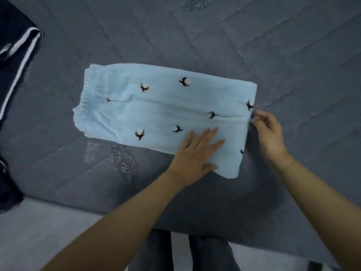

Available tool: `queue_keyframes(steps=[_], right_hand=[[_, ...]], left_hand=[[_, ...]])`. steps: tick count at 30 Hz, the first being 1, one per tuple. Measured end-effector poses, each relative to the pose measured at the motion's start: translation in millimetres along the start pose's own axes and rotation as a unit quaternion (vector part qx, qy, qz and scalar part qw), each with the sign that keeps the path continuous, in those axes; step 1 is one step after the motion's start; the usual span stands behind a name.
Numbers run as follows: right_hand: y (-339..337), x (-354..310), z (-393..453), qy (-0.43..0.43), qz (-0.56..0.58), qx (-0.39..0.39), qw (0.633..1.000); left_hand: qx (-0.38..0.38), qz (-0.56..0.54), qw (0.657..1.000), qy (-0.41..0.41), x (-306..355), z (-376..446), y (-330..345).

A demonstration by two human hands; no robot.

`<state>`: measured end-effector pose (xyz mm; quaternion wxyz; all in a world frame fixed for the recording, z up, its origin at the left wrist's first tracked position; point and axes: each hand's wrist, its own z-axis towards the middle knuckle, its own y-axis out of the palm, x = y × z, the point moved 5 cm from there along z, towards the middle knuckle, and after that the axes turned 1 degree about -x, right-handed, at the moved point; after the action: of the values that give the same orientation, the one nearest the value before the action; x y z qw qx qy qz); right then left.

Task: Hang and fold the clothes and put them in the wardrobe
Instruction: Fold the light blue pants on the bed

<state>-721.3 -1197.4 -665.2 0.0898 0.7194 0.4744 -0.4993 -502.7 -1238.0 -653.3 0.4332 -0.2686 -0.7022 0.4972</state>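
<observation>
dark clothes (13,55): a navy piece with white stripes, bunched at the far left edge of the bed, well apart from the work.
bed cover (254,45): grey quilted cloth, the surface under everything.
blue trousers (156,106): light blue with small dark sprigs, lying folded in a long flat band across the middle, waistband at the left, folded end at the right.
left hand (197,151): fingers spread and flat, pressing the near right part of the trousers.
right hand (268,132): fingers curled at the right end; it seems to pinch that edge, though blur makes this unsure.
step: folding, partly done, nothing hung or put away.
next move: likely lift the right end over toward the waistband, keeping the edges in line.
</observation>
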Motion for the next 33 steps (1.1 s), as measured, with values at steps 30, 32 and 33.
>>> queue_keyframes(steps=[30,32,33], right_hand=[[30,-7,45,0.154,0.147,-0.201,0.956],[30,-11,43,0.16,0.177,-0.226,0.945],[29,-15,41,0.157,0.193,-0.238,0.939]], left_hand=[[0.096,0.017,0.974,-0.206,71,25,67],[0.18,-0.058,0.957,-0.22,66,26,58],[0.211,-0.114,0.944,-0.228,62,23,52]])
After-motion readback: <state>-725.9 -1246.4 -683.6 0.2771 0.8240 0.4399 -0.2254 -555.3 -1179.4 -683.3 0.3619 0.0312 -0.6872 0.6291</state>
